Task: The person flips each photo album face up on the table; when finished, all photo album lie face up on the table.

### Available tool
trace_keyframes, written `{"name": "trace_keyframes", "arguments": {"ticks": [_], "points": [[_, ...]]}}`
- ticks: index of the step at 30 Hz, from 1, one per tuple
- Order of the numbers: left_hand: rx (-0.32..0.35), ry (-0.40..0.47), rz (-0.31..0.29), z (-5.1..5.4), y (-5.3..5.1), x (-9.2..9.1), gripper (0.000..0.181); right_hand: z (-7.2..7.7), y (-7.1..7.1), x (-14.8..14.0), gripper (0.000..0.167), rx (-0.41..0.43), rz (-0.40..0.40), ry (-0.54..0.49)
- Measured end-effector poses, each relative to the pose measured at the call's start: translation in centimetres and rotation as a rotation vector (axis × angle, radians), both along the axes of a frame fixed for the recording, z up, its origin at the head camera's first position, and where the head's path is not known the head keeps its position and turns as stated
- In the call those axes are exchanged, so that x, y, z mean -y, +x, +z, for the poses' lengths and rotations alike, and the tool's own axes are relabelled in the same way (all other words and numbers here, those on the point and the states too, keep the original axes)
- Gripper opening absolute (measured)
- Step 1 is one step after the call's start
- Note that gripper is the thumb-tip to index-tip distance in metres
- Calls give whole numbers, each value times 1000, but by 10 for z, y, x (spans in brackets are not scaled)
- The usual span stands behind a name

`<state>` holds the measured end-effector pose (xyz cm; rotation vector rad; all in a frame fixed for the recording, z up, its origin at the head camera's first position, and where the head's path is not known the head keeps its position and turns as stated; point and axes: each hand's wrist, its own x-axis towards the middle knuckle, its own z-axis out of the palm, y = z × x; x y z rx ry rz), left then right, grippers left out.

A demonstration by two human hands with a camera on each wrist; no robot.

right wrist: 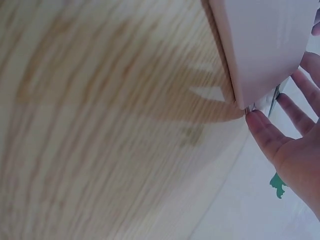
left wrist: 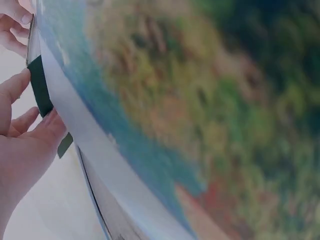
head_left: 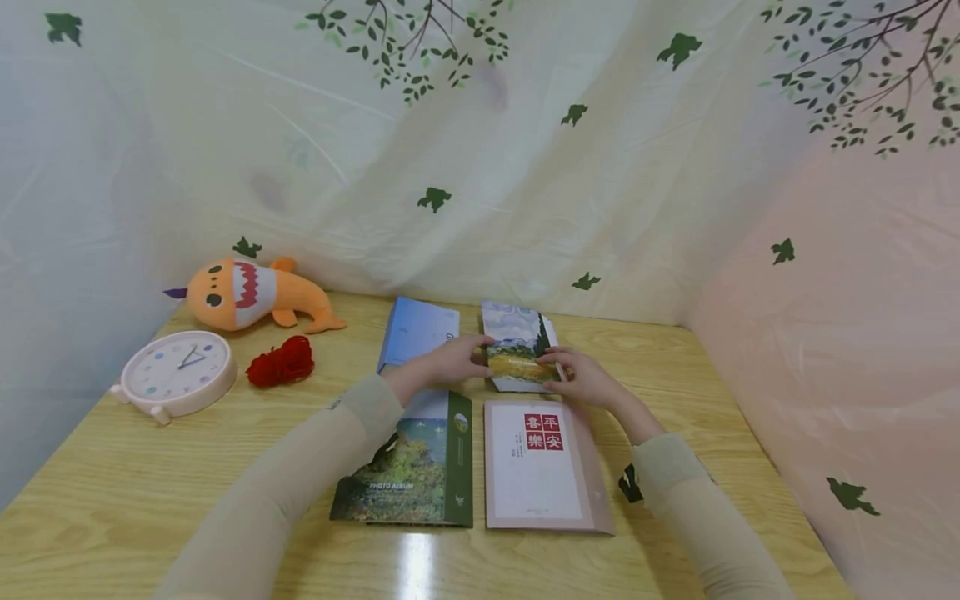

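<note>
At the back of the table lies an album with a wheat-field painting on its cover [head_left: 513, 329], white page edges showing at its right. My left hand [head_left: 453, 360] holds its left edge; in the left wrist view the thumb and fingers of that hand [left wrist: 25, 145] meet at a dark green strip. From the right side my right hand [head_left: 588, 379] holds the other edge, fingers over the cover and thumb lower down. In front are a green-edged photo album [head_left: 420, 467] and a pink-and-white book with red characters [head_left: 534, 483]. A blue book [head_left: 420, 329] is partly behind my left hand.
On the left stand an orange plush shark [head_left: 292, 296], a bundle of red yarn [head_left: 281, 362] and a pink round clock [head_left: 177, 373]. A pale curtain with leaf prints [head_left: 510, 233] borders the back of the wooden table [head_left: 225, 483].
</note>
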<state>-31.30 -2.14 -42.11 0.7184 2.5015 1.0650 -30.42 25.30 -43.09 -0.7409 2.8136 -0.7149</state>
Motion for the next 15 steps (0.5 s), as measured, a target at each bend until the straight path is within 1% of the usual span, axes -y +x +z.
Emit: {"name": "trace_keyframes", "arguments": {"ticks": [8, 12, 15], "points": [[-114, -131, -15, 4, -2, 1, 63, 0, 3, 1, 44, -34, 36, -10], [-158, -172, -18, 3, -1, 4, 64, 1, 4, 1, 44, -30, 30, -13], [-187, -178, -21, 3, 0, 7, 68, 3, 5, 1, 48, -43, 19, -4]]}}
